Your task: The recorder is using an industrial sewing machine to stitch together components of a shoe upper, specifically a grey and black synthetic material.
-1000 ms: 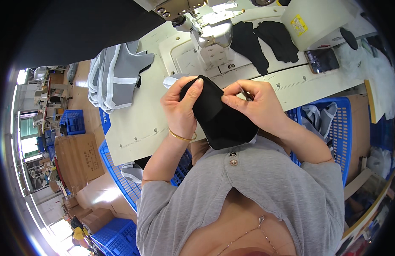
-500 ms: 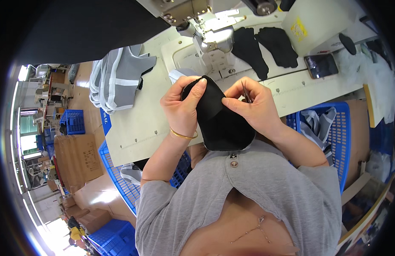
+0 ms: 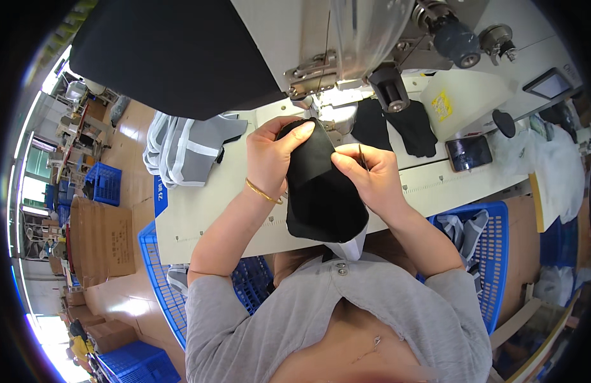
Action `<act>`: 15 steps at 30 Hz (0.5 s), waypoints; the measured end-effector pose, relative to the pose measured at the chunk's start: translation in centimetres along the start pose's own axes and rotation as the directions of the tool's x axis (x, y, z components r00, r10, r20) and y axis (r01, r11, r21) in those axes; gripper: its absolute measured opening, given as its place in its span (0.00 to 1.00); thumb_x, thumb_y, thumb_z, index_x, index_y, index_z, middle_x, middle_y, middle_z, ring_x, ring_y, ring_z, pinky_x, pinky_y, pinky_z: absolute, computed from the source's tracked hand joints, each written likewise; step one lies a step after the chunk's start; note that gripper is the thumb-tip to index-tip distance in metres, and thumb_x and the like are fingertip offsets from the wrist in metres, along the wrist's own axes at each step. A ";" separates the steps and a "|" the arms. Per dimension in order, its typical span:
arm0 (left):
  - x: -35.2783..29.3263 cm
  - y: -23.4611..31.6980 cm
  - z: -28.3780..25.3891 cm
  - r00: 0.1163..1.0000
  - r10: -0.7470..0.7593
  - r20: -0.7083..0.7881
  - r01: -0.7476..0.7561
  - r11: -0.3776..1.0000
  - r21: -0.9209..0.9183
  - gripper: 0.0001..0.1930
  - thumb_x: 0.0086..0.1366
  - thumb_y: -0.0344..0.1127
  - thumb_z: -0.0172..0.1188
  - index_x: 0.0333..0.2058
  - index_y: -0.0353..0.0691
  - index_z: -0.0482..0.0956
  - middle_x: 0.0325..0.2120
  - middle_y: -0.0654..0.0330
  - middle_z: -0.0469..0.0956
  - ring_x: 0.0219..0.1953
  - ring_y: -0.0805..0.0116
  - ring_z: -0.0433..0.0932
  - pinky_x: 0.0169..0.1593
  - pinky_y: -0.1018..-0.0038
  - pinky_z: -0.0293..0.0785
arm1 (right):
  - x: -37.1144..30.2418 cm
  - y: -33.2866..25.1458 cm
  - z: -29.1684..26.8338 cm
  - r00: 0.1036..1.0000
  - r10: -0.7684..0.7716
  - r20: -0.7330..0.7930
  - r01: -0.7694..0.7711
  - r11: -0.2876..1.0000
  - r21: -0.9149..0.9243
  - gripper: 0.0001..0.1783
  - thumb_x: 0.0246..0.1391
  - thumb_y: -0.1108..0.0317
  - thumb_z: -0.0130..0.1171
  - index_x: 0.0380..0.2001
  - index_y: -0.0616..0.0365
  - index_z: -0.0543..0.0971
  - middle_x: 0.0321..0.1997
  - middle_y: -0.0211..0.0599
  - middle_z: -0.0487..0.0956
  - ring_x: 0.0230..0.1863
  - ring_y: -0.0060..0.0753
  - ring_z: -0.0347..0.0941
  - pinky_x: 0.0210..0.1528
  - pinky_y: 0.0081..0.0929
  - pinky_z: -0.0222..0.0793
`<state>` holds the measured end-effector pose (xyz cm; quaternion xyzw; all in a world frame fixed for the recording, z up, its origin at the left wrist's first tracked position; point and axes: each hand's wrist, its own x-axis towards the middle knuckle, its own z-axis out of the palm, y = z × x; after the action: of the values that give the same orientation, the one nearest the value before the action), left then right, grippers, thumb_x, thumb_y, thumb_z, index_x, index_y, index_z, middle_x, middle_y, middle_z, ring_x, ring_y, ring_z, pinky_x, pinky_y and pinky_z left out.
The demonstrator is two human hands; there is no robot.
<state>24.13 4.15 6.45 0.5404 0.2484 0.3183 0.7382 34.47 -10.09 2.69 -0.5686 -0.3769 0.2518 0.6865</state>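
Note:
My left hand [image 3: 270,153] grips the upper left edge of a black fabric piece [image 3: 327,204], its thumb pressed flat on the cloth. A smaller black patch lies over the upper part of the piece, and a light grey part hangs below its lower edge. At the patch's right edge, my right hand [image 3: 372,175] pinches the cloth between thumb and fingertip. A slim dark metal tool [image 3: 364,157] sticks up between the right fingers; its kind cannot be made out. The sewing machine [image 3: 327,76] stands just beyond both hands.
Grey pieces with white trim [image 3: 187,150] are stacked on the table's left. Black fabric pieces [image 3: 410,127] and a phone [image 3: 469,154] lie at the right. Blue baskets [image 3: 496,255] holding grey pieces flank me. A dark panel [image 3: 174,57] overhangs the upper left.
My view has tilted up, showing more of the sewing machine. The fabric's lower end has come away from my shirt, exposing the light grey part. Both hands keep their hold.

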 end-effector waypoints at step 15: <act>2.6 1.6 0.6 0.999 -0.018 0.027 0.019 1.000 -0.013 0.03 0.56 0.21 0.64 0.31 0.29 0.82 0.28 0.58 0.82 0.28 0.74 0.80 0.32 0.79 0.75 | 2.0 -0.4 0.1 0.998 -0.010 -0.063 0.012 1.000 0.028 0.08 0.56 0.70 0.61 0.31 0.66 0.82 0.19 0.17 0.71 0.24 0.08 0.60 0.25 0.15 0.57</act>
<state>26.00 6.00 8.11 0.5375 0.2415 0.3058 0.7478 35.50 -8.57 3.59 -0.5645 -0.3548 0.2352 0.7072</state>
